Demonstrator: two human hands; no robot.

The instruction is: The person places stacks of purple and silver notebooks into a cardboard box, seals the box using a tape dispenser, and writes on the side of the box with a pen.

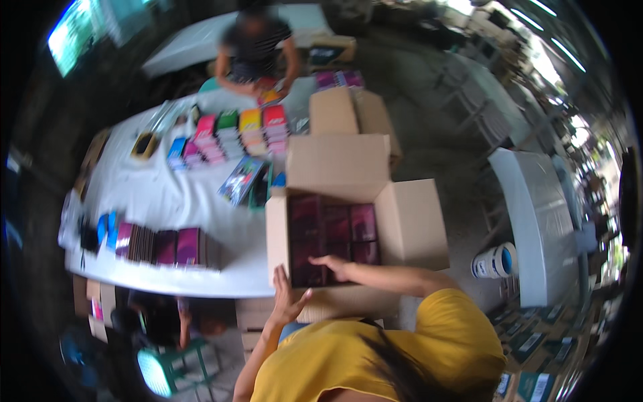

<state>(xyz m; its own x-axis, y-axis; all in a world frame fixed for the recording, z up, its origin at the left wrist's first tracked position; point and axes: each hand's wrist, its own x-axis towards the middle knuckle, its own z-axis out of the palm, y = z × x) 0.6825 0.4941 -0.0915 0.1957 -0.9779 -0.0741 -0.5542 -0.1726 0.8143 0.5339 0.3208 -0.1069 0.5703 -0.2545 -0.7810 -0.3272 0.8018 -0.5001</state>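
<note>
Here, one carton [392, 218]; six purple boxes [364, 222] visible; left hand [287, 303], fingers splayed; right hand [337, 266], fingers outstretched.

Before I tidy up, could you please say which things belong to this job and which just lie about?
Belonging, probably: box, left hand at its near-left corner, purple packs inside, right hand over them.
Lying about, probably: bucket, glossy sheet.

Head-worn fisheye; looks down; open carton [394, 228] close
</note>
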